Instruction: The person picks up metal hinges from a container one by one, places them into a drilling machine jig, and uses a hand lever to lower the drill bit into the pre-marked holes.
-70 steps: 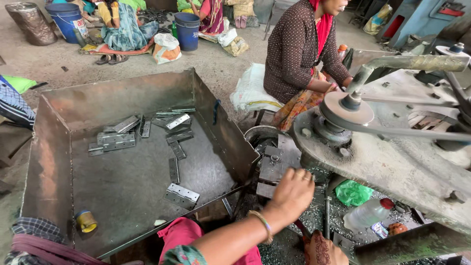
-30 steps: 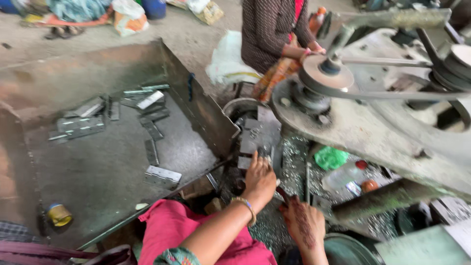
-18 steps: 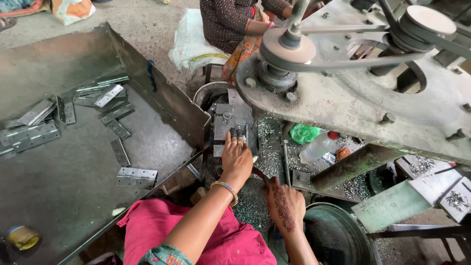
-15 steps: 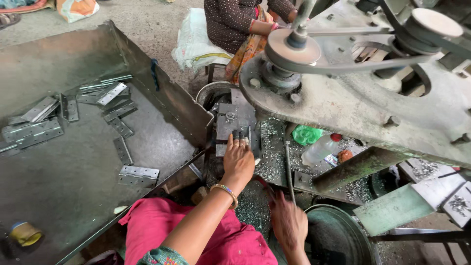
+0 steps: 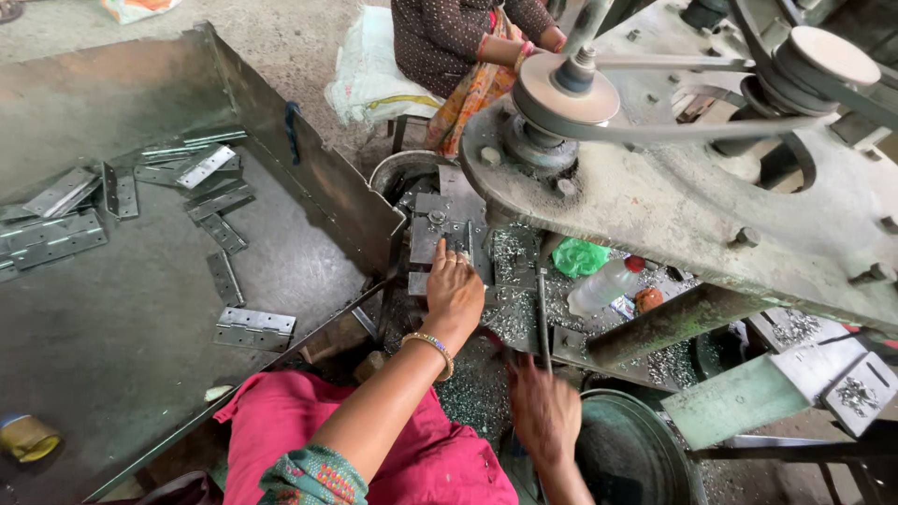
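Left hand (image 5: 454, 292) lies flat, fingers spread, on the press's steel die block (image 5: 447, 234), whose long axis runs away from the worker. Any workpiece beneath is hidden. Right hand (image 5: 543, 411), motion-blurred beside the metal pan (image 5: 645, 458); grip cannot be determined. Hinge plates (image 5: 253, 327) lie in the tray (image 5: 309, 178).

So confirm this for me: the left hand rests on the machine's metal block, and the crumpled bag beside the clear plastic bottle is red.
Wrong on the colour. In the head view, the left hand does rest on the metal block, but the crumpled bag beside the clear plastic bottle is green, not red.
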